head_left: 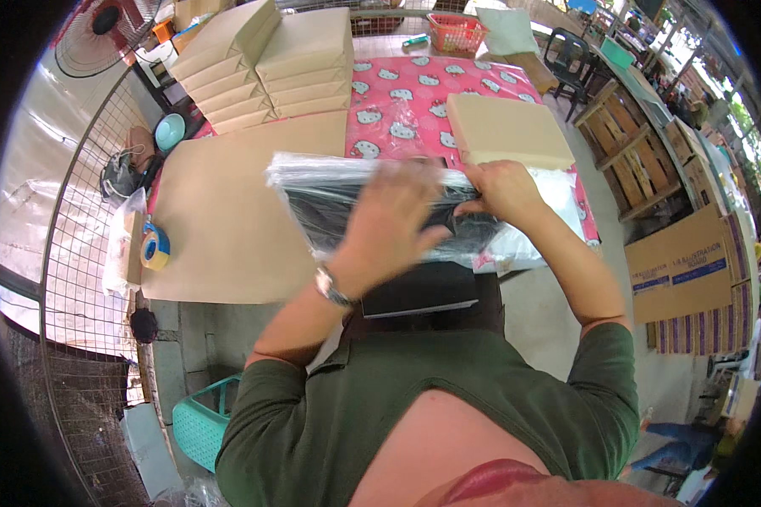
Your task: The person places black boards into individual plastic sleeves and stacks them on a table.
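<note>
While the wrapped bundle [321,211] lay across the near edge of the surface [397,101], its left end over a large sheet of brown paper [228,211], the person's right hand [507,194] gripped its far right corner, thumb on the near side and fingers curled over the edge. The left hand [397,215] was open, its fingers loosely spread over the middle of the bundle; it was too blurred to tell whether the palm touched the clear plastic, and it seemed to have hold of nothing. The step in hand looked like smoothing that plastic down, a job probably best done with the right hand keeping the corner firm and the left pressing flat from the middle outward, so that air and creases left by the ends. Light, even strokes would have suited the thin film, since a hard tug could have torn it or skewed the dark contents. As for writing, the brown carton [685,262] at the right bore dark capital lettering and blue printed bands. The finished-looking brown packages [304,42] and the tape roll [155,247] showed no writing that could be made out.
</note>
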The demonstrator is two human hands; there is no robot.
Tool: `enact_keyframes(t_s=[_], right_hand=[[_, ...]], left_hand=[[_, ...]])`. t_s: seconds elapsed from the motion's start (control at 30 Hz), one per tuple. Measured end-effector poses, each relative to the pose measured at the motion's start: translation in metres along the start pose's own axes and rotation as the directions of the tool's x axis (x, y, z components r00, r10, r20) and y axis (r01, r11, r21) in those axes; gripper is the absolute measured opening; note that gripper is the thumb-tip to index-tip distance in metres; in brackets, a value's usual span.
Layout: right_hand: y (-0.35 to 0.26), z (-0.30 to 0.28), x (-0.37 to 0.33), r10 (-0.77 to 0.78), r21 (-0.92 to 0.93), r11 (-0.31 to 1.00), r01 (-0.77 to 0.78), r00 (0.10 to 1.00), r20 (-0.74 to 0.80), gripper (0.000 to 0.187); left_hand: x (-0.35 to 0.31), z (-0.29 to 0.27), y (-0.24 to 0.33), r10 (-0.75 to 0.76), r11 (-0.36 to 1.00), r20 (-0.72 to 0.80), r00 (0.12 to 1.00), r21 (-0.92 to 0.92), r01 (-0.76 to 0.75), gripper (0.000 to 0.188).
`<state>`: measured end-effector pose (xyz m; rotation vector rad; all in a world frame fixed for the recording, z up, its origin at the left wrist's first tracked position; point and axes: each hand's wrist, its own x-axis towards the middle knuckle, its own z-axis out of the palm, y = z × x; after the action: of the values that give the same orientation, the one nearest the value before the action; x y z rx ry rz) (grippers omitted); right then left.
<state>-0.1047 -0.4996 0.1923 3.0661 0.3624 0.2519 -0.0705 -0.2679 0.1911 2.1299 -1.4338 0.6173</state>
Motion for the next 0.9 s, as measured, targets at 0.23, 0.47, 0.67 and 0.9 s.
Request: enact_keyframes(t_s=[0.23,0.47,0.67,0.9], right_hand=[[-0.016,-0.084,0.017,-0.087,0.026,0.99,0.139,0.744,-0.662,0.048],[-0.033,-0.026,0.046,0.22,0.157,0.971,-0.181,0.933,-0.283,0.049],[-0.035,-0.066,0.067,0.136,0.283,0.958,-0.051,0.947,-0.29,0.06],[-0.026,0.023,0.048,0.033,-0.162,0.983,-0.087,0.949,-0.312,0.057]], left_hand=[[-0.014,0.01,-0.039,-0.095,0.976,0.14,0.986,0.209,0.064,0.075],[-0.014,0.016,-0.04,-0.072,0.986,0.098,0.993,0.159,0.056,0.071],[-0.019,0.015,-0.047,-0.107,0.985,0.1,0.989,0.145,0.092,0.069],[-0.016,0.019,-0.04,-0.089,0.99,0.068,0.994,0.115,0.081,0.068]])
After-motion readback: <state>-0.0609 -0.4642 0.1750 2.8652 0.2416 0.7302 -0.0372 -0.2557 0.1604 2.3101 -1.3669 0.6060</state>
